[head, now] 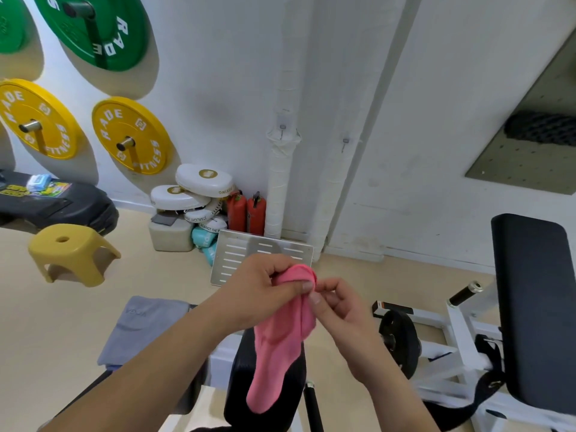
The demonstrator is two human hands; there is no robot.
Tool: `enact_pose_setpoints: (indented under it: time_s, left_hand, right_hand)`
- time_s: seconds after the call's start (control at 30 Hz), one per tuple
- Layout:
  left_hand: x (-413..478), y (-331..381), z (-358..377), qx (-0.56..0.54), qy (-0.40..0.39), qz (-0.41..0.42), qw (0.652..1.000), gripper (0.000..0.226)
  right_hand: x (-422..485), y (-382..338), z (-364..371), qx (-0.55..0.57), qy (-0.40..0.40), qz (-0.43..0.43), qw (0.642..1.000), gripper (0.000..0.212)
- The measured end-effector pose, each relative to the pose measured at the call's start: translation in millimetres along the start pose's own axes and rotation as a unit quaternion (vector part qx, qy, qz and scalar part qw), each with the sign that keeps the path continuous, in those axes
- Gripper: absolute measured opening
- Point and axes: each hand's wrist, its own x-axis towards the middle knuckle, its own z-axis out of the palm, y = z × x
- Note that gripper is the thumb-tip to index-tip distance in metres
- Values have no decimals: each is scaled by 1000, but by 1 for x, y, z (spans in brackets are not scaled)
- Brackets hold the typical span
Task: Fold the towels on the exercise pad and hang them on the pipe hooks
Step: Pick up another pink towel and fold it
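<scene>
Two wrapped white pipes (279,182) run up the wall ahead of you. A grey towel (146,332) lies spread at lower left. The pink towel (280,338) hangs bunched before you, over a black pad (237,400). Your left hand (258,294) grips its top edge, and your right hand (339,310) pinches the same edge just beside it. A small hook (282,127) sits on each pipe.

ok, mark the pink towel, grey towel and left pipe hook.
pink towel (280,341): head view, middle of the hanging cloth.
grey towel (146,332): head view, flat centre of the cloth.
left pipe hook (282,127): head view, its small metal head.
</scene>
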Motion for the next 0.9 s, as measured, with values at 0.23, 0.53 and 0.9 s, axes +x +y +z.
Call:
enact_pose_setpoints:
  time_s: [0.23, 0.53, 0.9]
  left_hand:
    - [9, -18, -2, 38, 130, -41, 990, 10]
    - [16, -43, 0, 70, 140, -60, 986, 11]
    - [19, -56, 7, 17, 139, -61, 988, 15]
  right_hand:
    - [4, 16, 2, -136, -43, 4, 990, 12]
    - [13, 38, -24, -306, -73, 16, 949, 23]
    - [7, 43, -38, -132, -93, 115, 980, 17]
